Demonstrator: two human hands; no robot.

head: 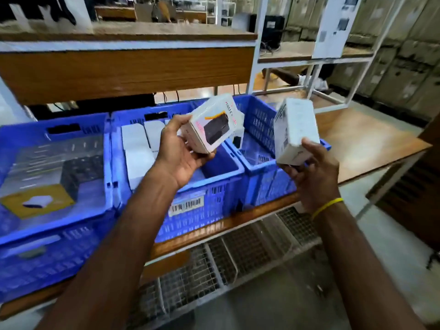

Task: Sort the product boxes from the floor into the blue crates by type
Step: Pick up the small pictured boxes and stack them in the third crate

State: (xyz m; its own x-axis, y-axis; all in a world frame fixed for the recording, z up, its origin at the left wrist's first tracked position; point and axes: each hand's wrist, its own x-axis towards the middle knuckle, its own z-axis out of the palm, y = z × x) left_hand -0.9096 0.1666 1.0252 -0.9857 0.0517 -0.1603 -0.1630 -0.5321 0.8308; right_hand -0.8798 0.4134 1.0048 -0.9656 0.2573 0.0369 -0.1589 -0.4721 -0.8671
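Note:
My left hand (181, 153) grips a white product box (212, 125) with a black device pictured on its face, held tilted above the middle blue crate (214, 184). My right hand (312, 172) grips a plain white box (295, 132) from below, over the front corner of the right blue crate (259, 115). The middle crate holds several white boxes (138, 144) along its left side. The left blue crate (54, 225) holds a yellow box (38, 203) and a dark box (81, 172). A white box (238, 139) lies inside the right crate.
The crates stand in a row on a wooden shelf (362, 139) with free room at its right end. A wooden shelf board (123, 70) hangs low above them. A wire rack (238, 258) lies under the shelf. Cardboard cartons (392, 55) are stacked at the far right.

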